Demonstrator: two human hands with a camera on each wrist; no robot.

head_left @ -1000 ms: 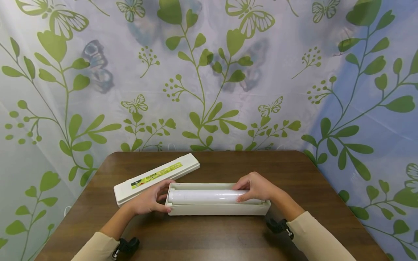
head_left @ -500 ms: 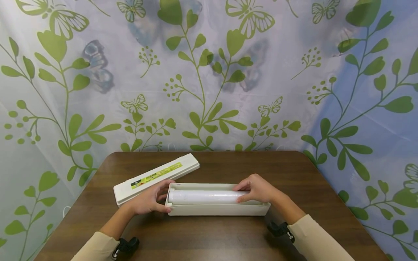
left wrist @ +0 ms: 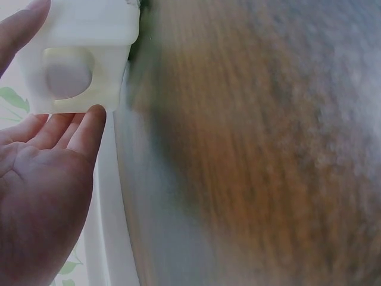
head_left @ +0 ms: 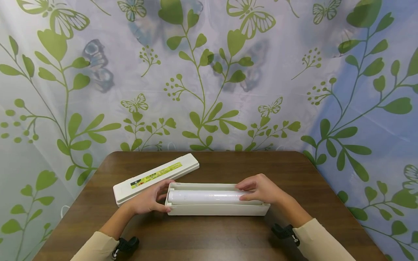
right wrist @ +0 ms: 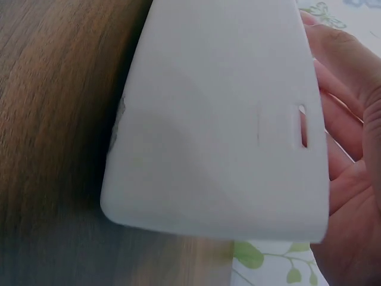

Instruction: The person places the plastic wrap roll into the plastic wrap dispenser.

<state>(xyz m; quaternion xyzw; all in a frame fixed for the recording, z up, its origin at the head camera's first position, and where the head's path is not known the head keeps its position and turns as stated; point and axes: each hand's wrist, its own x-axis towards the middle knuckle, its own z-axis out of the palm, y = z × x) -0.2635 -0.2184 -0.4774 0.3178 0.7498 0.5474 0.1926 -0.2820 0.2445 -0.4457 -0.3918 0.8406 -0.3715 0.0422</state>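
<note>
A long white dispenser box (head_left: 218, 210) stands without its lid on the brown table, a roll of plastic wrap (head_left: 202, 197) lying lengthwise inside. My left hand (head_left: 148, 199) grips the box's left end, thumb at the front and fingers behind. In the left wrist view, that end shows a round hole with the roll's end (left wrist: 68, 77) in it. Over the right end of the roll is my right hand (head_left: 261, 189), its thumb and fingers spread apart above it. The box's long side (right wrist: 214, 119) fills much of the right wrist view, that hand's fingers beyond it.
The white lid (head_left: 156, 179), with a yellow-green label, lies slanted behind my left hand. The table (head_left: 209, 239) ends at a leaf-patterned curtain (head_left: 209, 72). A black wrist camera mount (head_left: 127, 246) sits below my left sleeve.
My right hand has slid slightly to the right along the roll. The left hand, box, roll and lid stay where they were.
</note>
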